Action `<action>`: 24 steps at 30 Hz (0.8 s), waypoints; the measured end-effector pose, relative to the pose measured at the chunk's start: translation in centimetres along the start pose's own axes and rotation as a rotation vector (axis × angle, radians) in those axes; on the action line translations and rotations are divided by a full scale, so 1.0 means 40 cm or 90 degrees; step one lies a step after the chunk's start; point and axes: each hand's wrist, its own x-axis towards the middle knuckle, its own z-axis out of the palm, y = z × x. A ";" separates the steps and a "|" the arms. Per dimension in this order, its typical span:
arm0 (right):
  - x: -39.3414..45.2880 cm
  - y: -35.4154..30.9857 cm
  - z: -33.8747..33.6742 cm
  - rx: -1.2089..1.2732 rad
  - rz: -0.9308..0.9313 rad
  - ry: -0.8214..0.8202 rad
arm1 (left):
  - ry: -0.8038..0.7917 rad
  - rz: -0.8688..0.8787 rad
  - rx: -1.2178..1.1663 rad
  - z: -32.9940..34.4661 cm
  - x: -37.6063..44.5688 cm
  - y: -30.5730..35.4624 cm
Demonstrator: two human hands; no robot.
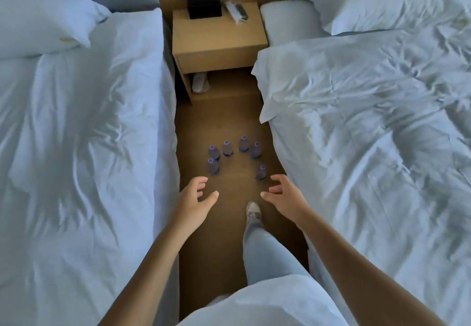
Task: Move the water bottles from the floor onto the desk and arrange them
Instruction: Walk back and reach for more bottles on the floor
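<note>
Several small water bottles with purple caps stand upright on the brown floor between two beds, in a loose ring. The nearest left one [213, 166] and the nearest right one [261, 172] lie just beyond my fingers. My left hand [195, 198] hovers with loosely curved fingers and holds nothing. My right hand [283, 194] hovers beside it, fingers spread and curved, also holding nothing. Neither hand touches a bottle. The wooden bedside desk [219, 37] stands at the far end of the aisle.
A black box [204, 4] and a remote in a wrapper [235, 10] lie at the back of the desk. Slippers [200, 83] sit under it. White beds [84, 121] [369, 121] wall in the narrow aisle. My shoe [253, 211] is planted just behind the bottles.
</note>
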 end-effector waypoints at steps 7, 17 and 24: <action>0.319 -0.201 -0.097 -0.070 -0.008 -0.036 | -0.021 -0.045 0.024 -0.020 0.344 0.084; 0.753 -0.285 0.010 -0.129 0.004 -0.096 | -0.047 -0.094 0.043 0.020 0.744 -0.017; 1.152 -0.155 0.213 -0.140 0.006 -0.120 | -0.040 -0.129 0.069 0.165 1.130 -0.267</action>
